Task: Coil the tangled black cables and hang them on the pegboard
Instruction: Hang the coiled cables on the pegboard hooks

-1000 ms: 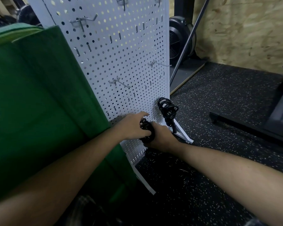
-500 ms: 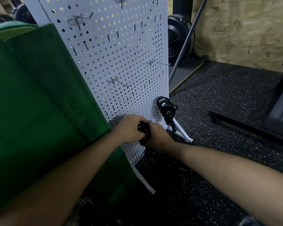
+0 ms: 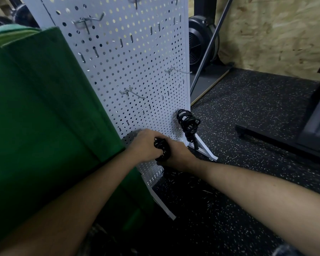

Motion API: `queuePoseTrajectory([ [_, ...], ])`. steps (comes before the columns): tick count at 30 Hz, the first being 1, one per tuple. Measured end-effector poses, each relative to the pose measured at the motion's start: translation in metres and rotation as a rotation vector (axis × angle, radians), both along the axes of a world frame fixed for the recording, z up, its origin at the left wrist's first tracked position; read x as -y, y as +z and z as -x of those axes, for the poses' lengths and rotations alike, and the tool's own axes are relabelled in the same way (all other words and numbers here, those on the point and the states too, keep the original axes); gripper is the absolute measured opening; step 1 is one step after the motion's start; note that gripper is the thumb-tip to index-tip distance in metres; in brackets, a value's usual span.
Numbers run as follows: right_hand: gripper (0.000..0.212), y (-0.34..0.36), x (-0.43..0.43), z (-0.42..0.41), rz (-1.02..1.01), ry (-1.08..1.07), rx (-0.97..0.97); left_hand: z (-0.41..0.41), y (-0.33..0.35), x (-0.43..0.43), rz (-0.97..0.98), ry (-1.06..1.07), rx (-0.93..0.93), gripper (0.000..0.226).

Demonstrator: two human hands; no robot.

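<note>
A white pegboard (image 3: 129,58) stands upright on the floor with several metal hooks. One coiled black cable (image 3: 188,124) hangs on a low hook at its right edge. A second black cable coil (image 3: 163,147) is pressed against the lower board between my hands. My left hand (image 3: 145,145) grips the coil from the left, fingers curled over its top. My right hand (image 3: 179,154) holds it from the right. The hook behind the coil is hidden by my hands.
A green cloth-covered surface (image 3: 41,111) fills the left. The pegboard's white feet (image 3: 204,149) stick out onto the speckled black floor (image 3: 248,117). A black fan (image 3: 199,41) and a slanted pole (image 3: 211,43) stand behind; a dark frame base (image 3: 284,137) lies right.
My left hand's fingers have curled down over the coil, and both hands have closed in tighter around it against the board. The hanging coil has not moved.
</note>
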State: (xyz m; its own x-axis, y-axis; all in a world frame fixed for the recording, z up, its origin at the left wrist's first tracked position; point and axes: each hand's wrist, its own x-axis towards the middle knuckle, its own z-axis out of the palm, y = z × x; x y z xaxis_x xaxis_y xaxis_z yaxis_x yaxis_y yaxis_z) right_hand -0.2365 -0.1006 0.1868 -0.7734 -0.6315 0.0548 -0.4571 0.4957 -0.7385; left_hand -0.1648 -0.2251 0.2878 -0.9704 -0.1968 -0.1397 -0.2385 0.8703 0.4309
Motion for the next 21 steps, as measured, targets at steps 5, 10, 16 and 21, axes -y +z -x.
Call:
queuePoseTrajectory([
  [5, 0.089, 0.003, 0.001, -0.001, 0.086, -0.036, 0.001, 0.000, 0.006, -0.001, 0.036, 0.013, -0.109, 0.053],
  [10, 0.080, -0.001, 0.005, -0.004, -0.024, -0.038, 0.054, -0.001, 0.000, 0.002, -0.025, -0.008, 0.003, 0.065],
  [16, 0.089, 0.000, 0.000, 0.005, -0.021, -0.050, 0.054, 0.004, -0.014, 0.010, 0.090, -0.007, -0.034, 0.066],
  [21, 0.098, -0.001, -0.003, 0.004, -0.150, -0.011, 0.060, 0.004, -0.025, 0.012, 0.174, -0.038, -0.017, 0.067],
])
